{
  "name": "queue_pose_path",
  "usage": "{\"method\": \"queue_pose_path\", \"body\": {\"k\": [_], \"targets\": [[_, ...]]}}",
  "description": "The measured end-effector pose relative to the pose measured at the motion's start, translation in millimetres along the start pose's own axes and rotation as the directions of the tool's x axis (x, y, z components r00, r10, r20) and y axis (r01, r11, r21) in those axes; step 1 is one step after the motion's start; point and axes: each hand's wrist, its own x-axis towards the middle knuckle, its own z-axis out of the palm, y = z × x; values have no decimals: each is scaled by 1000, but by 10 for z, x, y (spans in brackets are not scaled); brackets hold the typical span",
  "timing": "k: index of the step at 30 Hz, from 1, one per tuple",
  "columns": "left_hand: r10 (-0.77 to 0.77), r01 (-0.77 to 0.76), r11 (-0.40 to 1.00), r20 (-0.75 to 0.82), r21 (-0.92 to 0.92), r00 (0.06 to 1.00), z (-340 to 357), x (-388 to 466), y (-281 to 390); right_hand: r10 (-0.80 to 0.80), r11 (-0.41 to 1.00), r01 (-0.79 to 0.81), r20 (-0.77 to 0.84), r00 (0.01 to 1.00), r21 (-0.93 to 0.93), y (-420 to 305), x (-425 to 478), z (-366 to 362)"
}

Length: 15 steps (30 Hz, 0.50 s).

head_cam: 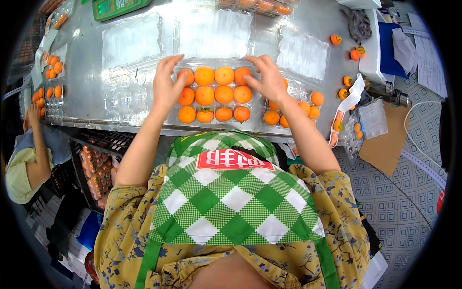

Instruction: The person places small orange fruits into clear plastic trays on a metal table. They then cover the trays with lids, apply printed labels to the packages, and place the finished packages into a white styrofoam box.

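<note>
Before me on the metal table lies an open clear plastic clamshell tray [214,64] filled with rows of orange persimmons [204,95]. My left hand [168,83] is at the tray's left edge, fingers apart, its thumb by the persimmon in the far left corner. At the opposite side, my right hand [266,77] has its fingers spread, with the thumb at the far right persimmon. Neither hand is closed around a fruit. Left of the filled tray is an empty clear tray [126,95]. A partly filled tray [297,95] sits to the right, partly behind my right forearm.
A green digital scale [119,8] stands at the far left, and packed persimmons [265,5] at the far edge. Loose persimmons [336,39] and a label strip [352,95] lie right. A co-worker's hand [32,115] is at left, above black crates [104,139].
</note>
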Motion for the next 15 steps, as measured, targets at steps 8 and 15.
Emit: {"method": "queue_pose_path", "body": {"k": [8, 15], "targets": [[-4, 5, 999, -22, 35, 1000, 3, -589, 11, 133, 987, -130, 15, 991, -98, -135, -126, 212], [-57, 58, 998, -49, 23, 997, -118, -696, -86, 143, 982, -139, 22, 990, -128, -156, -51, 259]]}}
